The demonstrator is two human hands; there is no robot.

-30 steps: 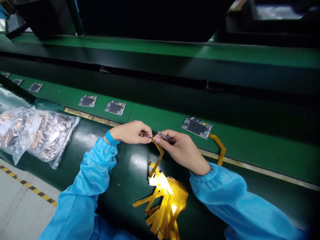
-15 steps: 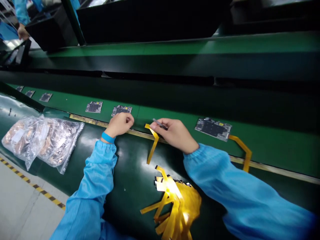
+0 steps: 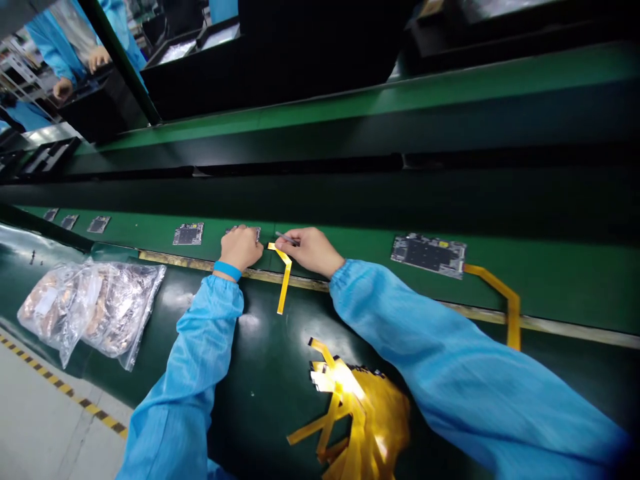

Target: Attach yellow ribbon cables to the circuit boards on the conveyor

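Green conveyor belt (image 3: pixel 350 247) (circuit boards (image 3: pixel 429 256) aboard)

Six circuit boards (image 3: pixel 429 256) (one half-hidden), two plastic bags (image 3: pixel 123 307)

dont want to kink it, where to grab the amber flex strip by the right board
Pinch the amber flex strip at its lower free end, flat between finger and thumb, coming from the near side. That end lies across the yellow edge strip on the dark belt, nearest you, while its bend and upper end sit by the circuit board. Your right hand holds a slim tool.
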